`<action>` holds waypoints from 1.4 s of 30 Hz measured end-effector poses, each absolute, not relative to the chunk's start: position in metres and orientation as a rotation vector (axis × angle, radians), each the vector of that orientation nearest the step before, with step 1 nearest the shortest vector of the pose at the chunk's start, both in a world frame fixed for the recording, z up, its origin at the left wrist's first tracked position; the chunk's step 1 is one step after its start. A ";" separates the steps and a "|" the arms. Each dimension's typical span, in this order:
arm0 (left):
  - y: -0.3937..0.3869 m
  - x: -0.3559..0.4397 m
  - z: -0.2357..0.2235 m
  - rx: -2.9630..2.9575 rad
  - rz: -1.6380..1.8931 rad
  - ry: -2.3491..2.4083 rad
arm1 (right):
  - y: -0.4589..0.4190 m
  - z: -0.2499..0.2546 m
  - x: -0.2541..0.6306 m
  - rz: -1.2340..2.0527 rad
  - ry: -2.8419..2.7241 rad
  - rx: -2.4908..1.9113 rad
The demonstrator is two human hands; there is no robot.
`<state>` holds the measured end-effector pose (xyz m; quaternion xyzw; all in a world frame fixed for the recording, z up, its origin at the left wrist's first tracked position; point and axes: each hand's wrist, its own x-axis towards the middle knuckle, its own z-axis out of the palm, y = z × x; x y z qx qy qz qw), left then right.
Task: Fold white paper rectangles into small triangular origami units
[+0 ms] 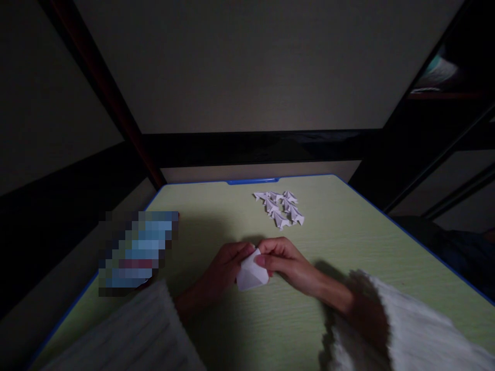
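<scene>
Pinching a folded white paper [251, 281] at opposite sides between thumb and fingers of left hand [229, 261] and right hand [288, 260]. Holding it over a green wood-grain tabletop [371, 252], in front of folded paper figures [293, 214].

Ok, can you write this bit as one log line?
left hand: grips white paper | right hand: grips same paper | folded paper pieces: grouped on table beyond hands

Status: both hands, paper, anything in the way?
Left hand, right hand: both gripping. Folded white paper: held between them. Folded paper figures: farther back, not in the way.
</scene>
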<state>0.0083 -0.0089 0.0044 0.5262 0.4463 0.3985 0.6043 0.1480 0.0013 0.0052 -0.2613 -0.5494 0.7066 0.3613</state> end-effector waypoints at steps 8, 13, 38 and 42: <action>-0.010 0.005 0.000 1.250 0.840 0.904 | 0.003 0.002 0.148 1.871 -1.326 -0.561; -0.009 0.002 -0.003 1.296 0.831 0.906 | 0.003 0.001 0.148 1.824 -1.379 -0.559; -0.006 0.006 0.003 1.409 0.856 1.085 | 0.001 0.006 0.146 1.673 -1.568 -0.746; -0.007 0.006 0.003 1.514 0.866 1.113 | 0.001 0.005 0.147 1.680 -1.563 -0.731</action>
